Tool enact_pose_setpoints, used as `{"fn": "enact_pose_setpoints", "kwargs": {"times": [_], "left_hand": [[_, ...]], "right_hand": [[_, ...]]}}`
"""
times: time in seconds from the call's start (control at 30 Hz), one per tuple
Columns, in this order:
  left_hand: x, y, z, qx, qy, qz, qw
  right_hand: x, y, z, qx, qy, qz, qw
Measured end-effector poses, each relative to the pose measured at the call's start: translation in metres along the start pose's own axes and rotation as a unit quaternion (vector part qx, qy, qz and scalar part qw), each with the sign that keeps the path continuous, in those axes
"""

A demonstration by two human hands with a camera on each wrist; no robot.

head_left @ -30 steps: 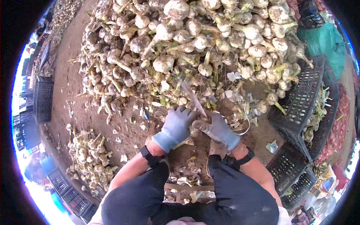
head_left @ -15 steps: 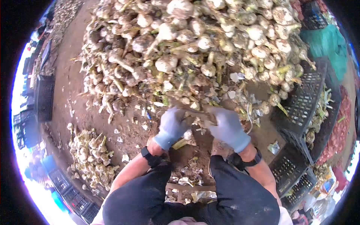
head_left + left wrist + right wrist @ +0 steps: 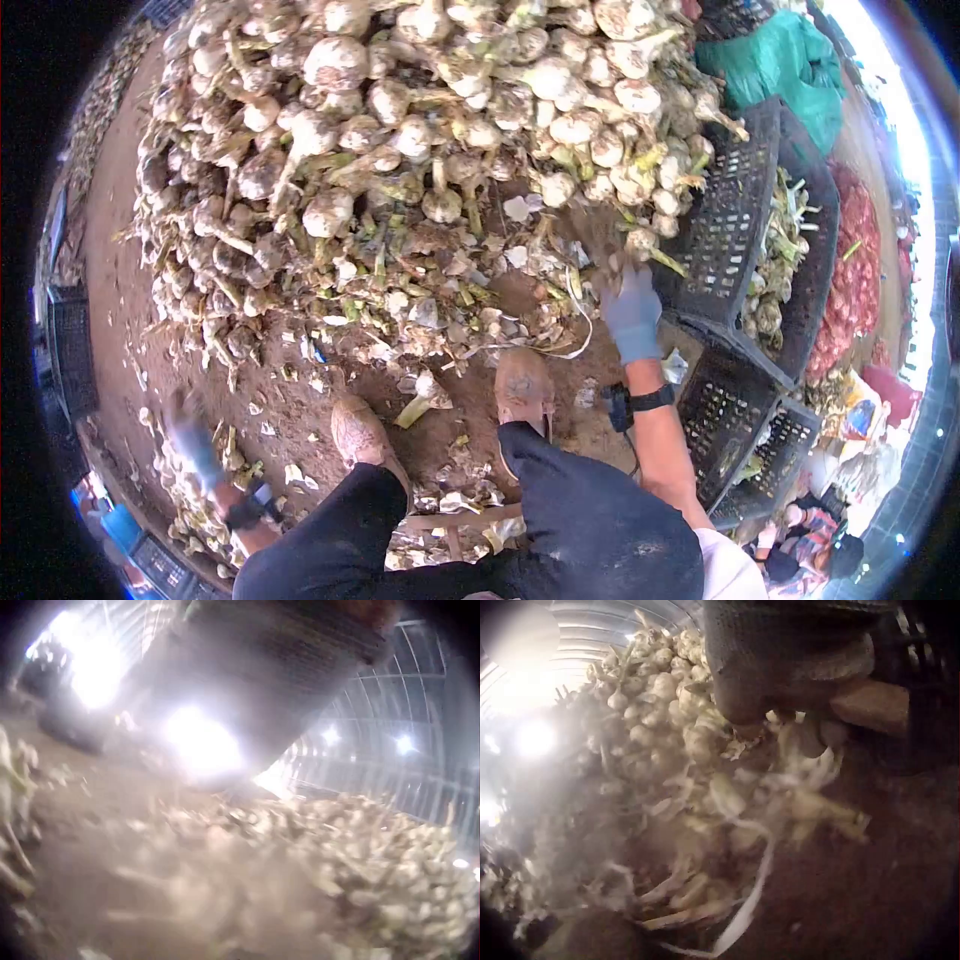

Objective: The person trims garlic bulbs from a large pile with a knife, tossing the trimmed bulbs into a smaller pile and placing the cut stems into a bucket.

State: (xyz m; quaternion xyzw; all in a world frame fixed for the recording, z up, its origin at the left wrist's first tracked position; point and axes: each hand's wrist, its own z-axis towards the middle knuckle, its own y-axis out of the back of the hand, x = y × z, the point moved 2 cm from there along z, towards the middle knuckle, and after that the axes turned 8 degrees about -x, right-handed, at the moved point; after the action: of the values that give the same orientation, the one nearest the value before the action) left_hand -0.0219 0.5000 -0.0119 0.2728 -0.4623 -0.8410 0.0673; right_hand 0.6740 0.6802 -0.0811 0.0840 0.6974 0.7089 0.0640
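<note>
No readable text — none anywhere.

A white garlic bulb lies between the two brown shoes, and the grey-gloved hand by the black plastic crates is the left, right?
Not quite: the grey-gloved right hand is by the black plastic crates, as the head view shows. The white garlic bulb does lie between the two brown shoes.

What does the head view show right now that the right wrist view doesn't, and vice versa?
Head only: the left hand, motion-blurred, at the smaller garlic pile on the person's left; the green sack by the crates.

Right wrist only: the squared end of a brown piece jutting from under the glove.

Both: the gloved right hand, the large garlic pile and the thin white strip on the ground.
</note>
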Motion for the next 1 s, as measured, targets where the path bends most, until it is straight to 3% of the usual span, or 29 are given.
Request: {"fn": "enact_pose_setpoints", "kwargs": {"times": [0.03,0.07,0.1,0.13,0.17,0.23,0.3,0.37,0.4,0.43,0.47,0.5,0.57,0.6,0.63,0.7,0.73,0.87,0.93,1.0], "left_hand": [[-0.093,-0.024,0.001,0.169,0.165,0.013,0.972],[-0.159,-0.046,-0.001,0.258,0.196,-0.083,0.942],[-0.182,-0.076,-0.018,0.272,0.222,-0.237,0.906],[-0.225,-0.088,-0.022,0.362,0.219,-0.259,0.868],[-0.253,-0.104,-0.034,0.405,0.259,-0.370,0.795],[-0.300,-0.114,-0.048,0.458,0.156,-0.440,0.756],[-0.319,-0.137,-0.065,0.554,0.337,-0.500,0.574],[-0.351,-0.123,-0.065,0.589,0.185,-0.489,0.616],[-0.342,-0.129,-0.074,0.535,-0.009,-0.453,0.713],[-0.333,-0.135,-0.083,0.460,-0.205,-0.389,0.772],[-0.333,-0.127,-0.078,0.607,0.102,-0.336,0.713],[-0.332,-0.129,-0.083,0.484,0.201,-0.503,0.687],[-0.330,-0.124,-0.079,0.449,0.195,-0.537,0.687],[-0.323,-0.126,-0.078,0.414,0.037,-0.493,0.764],[-0.315,-0.128,-0.081,0.418,0.038,-0.492,0.763],[-0.309,-0.136,-0.090,0.444,-0.212,-0.283,0.823],[-0.319,-0.127,-0.086,0.423,-0.218,-0.253,0.843],[-0.305,-0.137,-0.104,0.447,-0.202,-0.203,0.847],[-0.298,-0.134,-0.107,0.367,-0.213,-0.283,0.860],[-0.291,-0.135,-0.108,0.385,-0.223,-0.265,0.855]], "right_hand": [[0.003,-0.005,0.003,-0.001,0.007,0.002,1.000],[0.002,-0.007,0.003,-0.045,0.002,0.053,0.998],[-0.003,-0.012,0.004,-0.089,-0.003,0.104,0.991],[-0.023,-0.034,0.008,-0.078,-0.079,0.243,0.964],[-0.019,-0.031,0.006,-0.077,-0.077,0.244,0.964],[0.005,-0.001,0.008,-0.166,0.042,0.238,0.956],[0.072,0.051,-0.010,-0.095,0.122,0.320,0.935],[0.130,0.075,-0.026,-0.012,0.213,0.332,0.919],[0.163,0.094,-0.033,-0.038,0.272,0.454,0.848],[0.171,0.076,-0.045,0.104,0.278,0.479,0.826],[0.181,0.088,-0.048,0.179,0.250,0.549,0.777],[0.190,0.101,-0.050,0.252,0.218,0.610,0.719],[0.181,0.092,-0.044,0.303,0.113,0.589,0.740],[0.180,0.090,-0.047,0.307,0.111,0.591,0.738],[0.180,0.090,-0.048,0.244,0.200,0.524,0.791],[0.177,0.088,-0.050,0.099,0.361,0.356,0.856],[0.178,0.085,-0.054,0.073,0.360,0.327,0.871],[0.183,0.087,-0.056,0.028,0.400,0.249,0.881],[0.188,0.090,-0.058,-0.012,0.429,0.233,0.873],[0.191,0.081,-0.057,-0.016,0.438,0.239,0.866]]}}
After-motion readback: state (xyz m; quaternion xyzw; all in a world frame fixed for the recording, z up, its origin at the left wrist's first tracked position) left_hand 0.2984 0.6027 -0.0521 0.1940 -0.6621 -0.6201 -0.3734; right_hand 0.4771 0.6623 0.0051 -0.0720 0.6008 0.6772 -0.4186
